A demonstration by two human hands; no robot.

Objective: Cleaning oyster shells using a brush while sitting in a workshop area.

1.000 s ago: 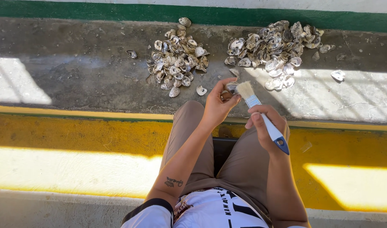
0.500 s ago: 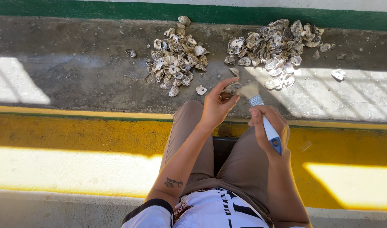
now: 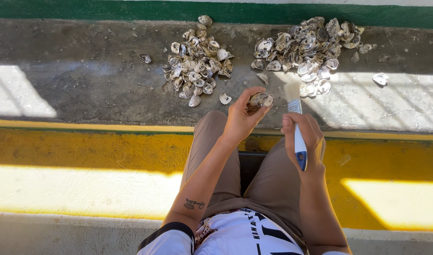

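Left hand point(image 3: 242, 118) pinches a shell point(image 3: 261, 99) at fingertip level, raised over the knees so its face is exposed. Right hand point(image 3: 304, 134) grips a brush point(image 3: 296, 123), bristles up, just beside the shell. Two shell piles point(image 3: 197, 61) point(image 3: 308, 47) sit apart on the concrete floor point(image 3: 84, 80) ahead.

Left hand point(image 3: 241, 117) raised over knees, fingers closed round single oyster shell point(image 3: 261, 99). Right hand point(image 3: 302, 133) grips paintbrush point(image 3: 297, 123) by white-and-blue handle, pale bristles up, just beside shell, not touching. Two shell heaps on grey concrete strip point(image 3: 84, 85) ahead: left heap point(image 3: 196, 65), right heap point(image 3: 307, 47), gap between. Few loose shells scattered near both. Yellow painted band point(image 3: 84, 146) crosses under khaki-clad legs point(image 3: 268, 179). Green stripe point(image 3: 108, 10) along far edge.
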